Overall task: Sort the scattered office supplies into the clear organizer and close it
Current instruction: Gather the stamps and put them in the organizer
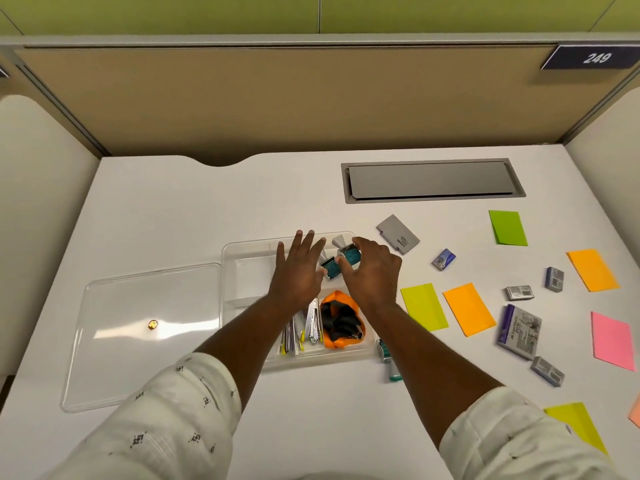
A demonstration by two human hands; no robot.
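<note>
Head view had the clear organizer [228, 258] sitting open in the middle of the white desk [207, 202], its lid [149, 327] laid flat just beside its left wall, presumably so it would be within reach for closing. Over the organizer's far right compartment the right hand [372, 271] was curled round a teal roller stamp [349, 255], fingers over the top and thumb at the near side. That grip looked suited to lowering it in level, with its grey handle pointing away. A second roller stamp [328, 269] sat just beside it, apparently in the same compartment. The left hand [298, 271] was spread flat with straight fingers and held nothing, its thumb against or very near that second one, likely to steady it or make room; contact could not be told. The near compartments held a metal stapler [313, 320] with pens [291, 336] lying lengthwise, and an orange pouch [341, 320] with a black strap, so like seemed grouped with like. A third roller stamp [388, 358] lay on the desk just outside the organizer's near right corner, not yet sorted. Further right, well apart, were sticky-note pads [469, 308] in yellow, orange, green and pink, several staple boxes [519, 332] and a grey case [397, 233]; much of the sorting seemed left to do.
</note>
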